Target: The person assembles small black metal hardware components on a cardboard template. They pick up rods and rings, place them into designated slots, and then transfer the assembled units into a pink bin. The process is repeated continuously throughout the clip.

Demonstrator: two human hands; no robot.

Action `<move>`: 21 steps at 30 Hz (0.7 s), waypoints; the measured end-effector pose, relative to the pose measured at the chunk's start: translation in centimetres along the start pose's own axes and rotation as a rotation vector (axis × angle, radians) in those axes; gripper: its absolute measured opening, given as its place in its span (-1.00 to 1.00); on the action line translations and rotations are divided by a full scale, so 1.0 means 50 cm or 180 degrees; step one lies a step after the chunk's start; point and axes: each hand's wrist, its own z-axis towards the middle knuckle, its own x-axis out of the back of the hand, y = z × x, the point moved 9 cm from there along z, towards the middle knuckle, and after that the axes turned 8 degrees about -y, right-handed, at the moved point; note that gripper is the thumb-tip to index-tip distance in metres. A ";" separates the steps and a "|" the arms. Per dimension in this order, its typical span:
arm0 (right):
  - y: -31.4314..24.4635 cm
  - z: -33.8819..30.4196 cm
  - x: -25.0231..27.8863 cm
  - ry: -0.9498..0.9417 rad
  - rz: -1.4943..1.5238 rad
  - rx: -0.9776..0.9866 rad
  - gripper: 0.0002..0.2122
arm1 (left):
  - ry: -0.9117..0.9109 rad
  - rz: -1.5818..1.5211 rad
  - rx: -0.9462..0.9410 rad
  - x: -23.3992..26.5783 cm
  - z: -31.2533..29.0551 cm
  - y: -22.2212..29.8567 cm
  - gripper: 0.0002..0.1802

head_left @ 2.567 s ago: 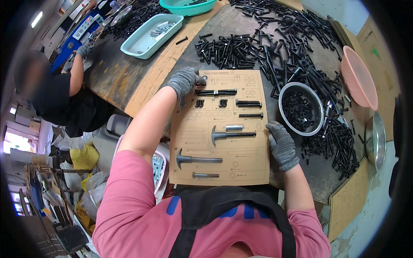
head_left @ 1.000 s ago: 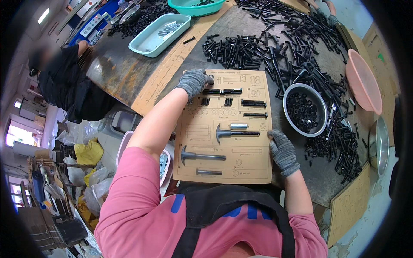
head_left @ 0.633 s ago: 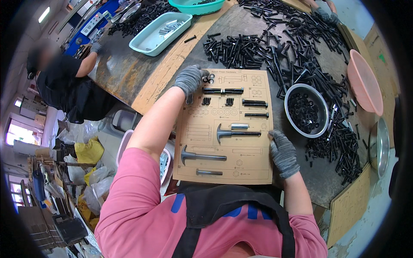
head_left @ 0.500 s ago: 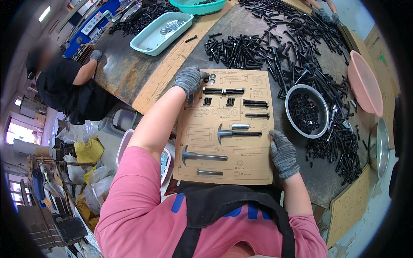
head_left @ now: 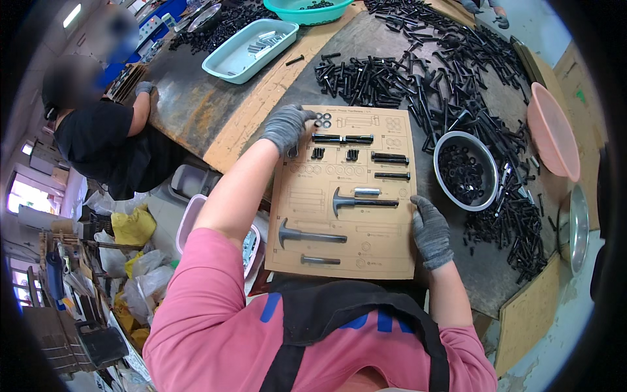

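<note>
A brown cardboard sheet (head_left: 307, 215) printed with part outlines lies at the table's near edge. Over its upper left corner is my gloved left hand (head_left: 285, 129), fingers bent, fingertips beside several small round washers (head_left: 322, 120). The hand hides that corner and whatever its fingers hold. My gloved right hand (head_left: 432, 234) curls at the sheet's right edge, thumb on the margin. On the sheet lie a long black bolt (head_left: 342, 138), short black screws (head_left: 318, 153), more black bolts (head_left: 390, 158), a silver sleeve (head_left: 367, 192), two T-headed bolts (head_left: 312, 236) and a grey bolt (head_left: 320, 260).
Loose black bolts (head_left: 366, 81) heap beyond and right of the sheet. A metal bowl (head_left: 439, 176) of black rings stands at right, near a pink basin (head_left: 552, 130). A pale blue tray (head_left: 219, 68) holds silver sleeves. A co-worker (head_left: 91, 137) sits at left.
The view has shifted slightly. My left fingertips have drawn a little away from the washers, which show more fully. A second person has come into view behind the co-worker at left.
</note>
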 end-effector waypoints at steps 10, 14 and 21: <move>-0.050 0.009 -0.037 -0.0271 -0.1631 0.0322 -0.71 | -0.0175 -0.2508 0.1010 -0.135 -0.477 -0.058 -0.62; -0.039 0.018 -0.072 -0.0926 -0.2378 0.0150 -0.63 | 0.0078 -0.3782 0.1641 -0.211 -0.562 -0.053 -0.68; -0.046 0.033 -0.083 -0.1000 -0.1581 0.0773 -0.65 | 0.0108 -0.3807 0.1608 -0.210 -0.570 -0.088 -0.66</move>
